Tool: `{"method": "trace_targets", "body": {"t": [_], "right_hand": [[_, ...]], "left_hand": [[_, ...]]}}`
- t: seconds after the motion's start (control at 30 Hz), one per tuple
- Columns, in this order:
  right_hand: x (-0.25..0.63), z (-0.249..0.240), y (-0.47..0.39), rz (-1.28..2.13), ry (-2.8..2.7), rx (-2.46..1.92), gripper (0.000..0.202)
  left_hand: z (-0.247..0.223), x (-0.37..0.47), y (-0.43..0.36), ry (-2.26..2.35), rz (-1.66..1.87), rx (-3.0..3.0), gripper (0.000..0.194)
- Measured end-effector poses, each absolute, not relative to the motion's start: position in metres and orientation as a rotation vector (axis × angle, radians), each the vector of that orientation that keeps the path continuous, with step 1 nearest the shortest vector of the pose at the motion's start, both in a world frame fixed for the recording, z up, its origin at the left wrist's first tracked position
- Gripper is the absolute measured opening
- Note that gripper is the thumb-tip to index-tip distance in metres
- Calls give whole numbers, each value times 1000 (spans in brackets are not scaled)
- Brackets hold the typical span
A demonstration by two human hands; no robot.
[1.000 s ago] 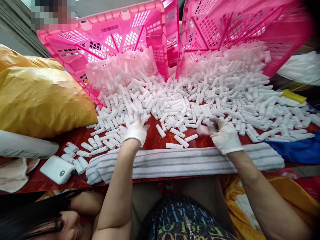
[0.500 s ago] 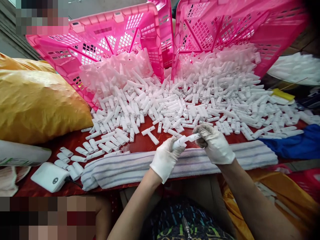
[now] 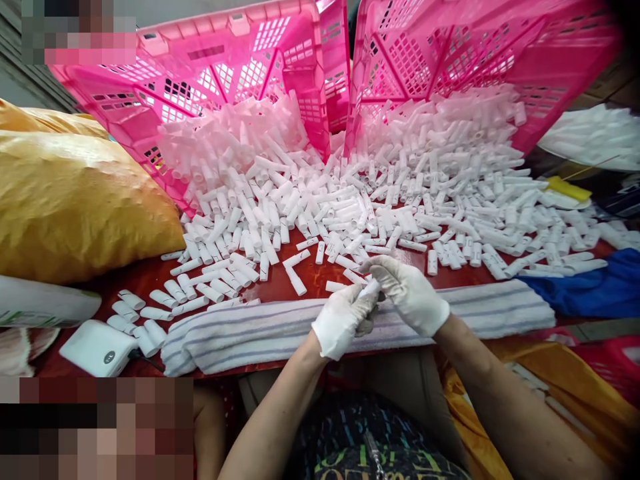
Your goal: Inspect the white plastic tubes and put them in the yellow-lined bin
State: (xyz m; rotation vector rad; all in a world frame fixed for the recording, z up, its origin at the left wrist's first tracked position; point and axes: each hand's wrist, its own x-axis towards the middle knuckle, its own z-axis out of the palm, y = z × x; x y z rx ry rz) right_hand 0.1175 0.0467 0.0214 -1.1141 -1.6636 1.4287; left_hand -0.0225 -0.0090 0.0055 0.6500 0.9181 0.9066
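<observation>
Both hands wear white gloves with greyish fingertips and meet above the front of the red table. My left hand (image 3: 343,320) is closed round short white tubes (image 3: 370,288); the fingers hide most of them, so their number cannot be told. From the right, my right hand (image 3: 416,295) bends its fingers over the far end of the same tubes, its fingertips closed against them. Just beyond the hands lie loose tubes, some with a dark curved mark. A large heap of these tubes (image 3: 340,207) spreads behind them.
Two pink crates (image 3: 200,57) lie tipped behind the heap. A rolled striped towel (image 3: 240,337) runs along the table's front edge. At the left are a yellow sack (image 3: 75,207) and a white power bank (image 3: 97,348) with a cable. Blue cloth (image 3: 590,287) lies at the right.
My right hand has moved left and drawn close to my left hand, which has shifted slightly right. The tube held out in the right fingertips is now mostly hidden between the hands.
</observation>
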Motion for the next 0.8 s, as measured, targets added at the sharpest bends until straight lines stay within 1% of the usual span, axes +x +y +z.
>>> {"method": "trace_targets", "body": {"t": [0.07, 0.17, 0.23, 0.33, 0.43, 0.53, 0.6, 0.8], "right_hand": [[119, 18, 45, 1476, -1552, -1055, 45], [122, 10, 42, 1423, -1296, -1004, 34], [121, 7, 42, 1441, -1229, -1048, 34], [119, 8, 44, 1494, -1255, -1152, 39], [118, 15, 46, 1483, -1312, -1199, 39], [118, 22, 44, 1435, -1346, -1226, 37], [120, 25, 40, 1410, -1364, -1204, 34], [139, 19, 30, 1304, -1464, -1175, 28]], "left_hand": [[5, -22, -9, 896, 924, 636, 52], [7, -23, -11, 942, 948, 661, 54], [10, -25, -12, 1040, 950, 713, 52], [12, -26, -14, 1028, 895, 733, 51], [10, -26, -17, 1014, 842, 770, 53], [8, -20, -19, 1336, 995, 1036, 45], [6, -12, -21, 1465, 1064, 1188, 40], [1, 10, -21, 1449, 1072, 1233, 34]]}}
